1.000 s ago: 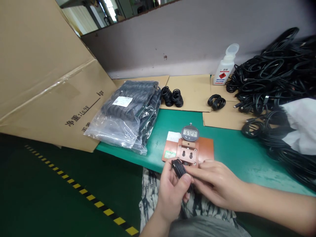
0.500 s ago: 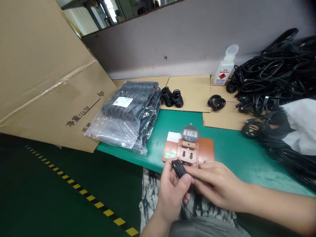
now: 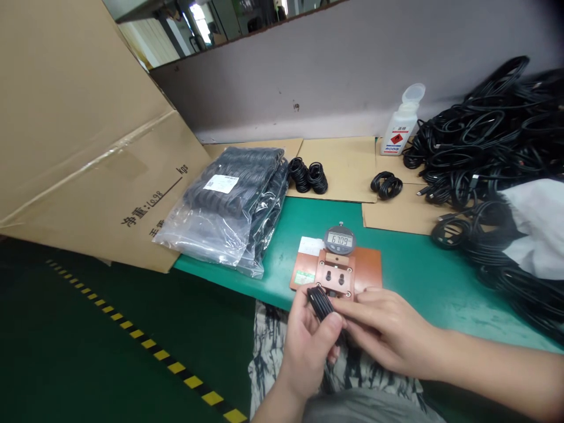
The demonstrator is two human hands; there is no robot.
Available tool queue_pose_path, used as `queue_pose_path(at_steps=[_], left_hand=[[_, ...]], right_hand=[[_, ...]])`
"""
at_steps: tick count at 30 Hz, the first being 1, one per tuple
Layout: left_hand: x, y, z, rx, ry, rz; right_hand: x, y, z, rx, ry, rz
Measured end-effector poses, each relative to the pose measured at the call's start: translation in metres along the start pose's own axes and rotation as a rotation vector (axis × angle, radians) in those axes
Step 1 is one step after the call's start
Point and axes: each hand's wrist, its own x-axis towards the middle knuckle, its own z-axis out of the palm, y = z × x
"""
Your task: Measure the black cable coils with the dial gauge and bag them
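Black coiled cable [image 3: 320,302] is gripped near the gauge [image 3: 340,240] by the left hand [image 3: 309,345], seemingly for steadiness; whether the right hand [image 3: 391,324] grips cannot be told.

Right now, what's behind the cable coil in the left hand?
Brown fixture with digital gauge. Cable coil, left hand and right hand cover part of its near end; what lies there can't be seen.

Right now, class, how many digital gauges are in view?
1: the digital gauge sits at the far end of the brown fixture on the green tabletop. The cable pile could hide others, but none shows.
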Motion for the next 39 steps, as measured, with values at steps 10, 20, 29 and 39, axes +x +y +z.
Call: queue_pose_path(at_steps=[10,20,29,39], left_hand=[[-0.024,-0.009,-0.001,-0.039,-0.011,0.046],[-0.043,-0.025,0.006,0.015,-0.091,-0.013],[-0.042,-0.030,0.012,0.082,-0.115,0.041],[-0.043,-0.020,0.027,0.130,-0.048,0.088]], right_hand=[[-0.005,0.000,-0.006,0.272,-0.044,0.072],[-0.010,-0.007,-0.007,0.662,-0.112,0.339],[-0.014,-0.014,-0.007,0.731,-0.088,0.362],[-0.013,-0.015,-0.002,0.787,-0.142,0.417]])
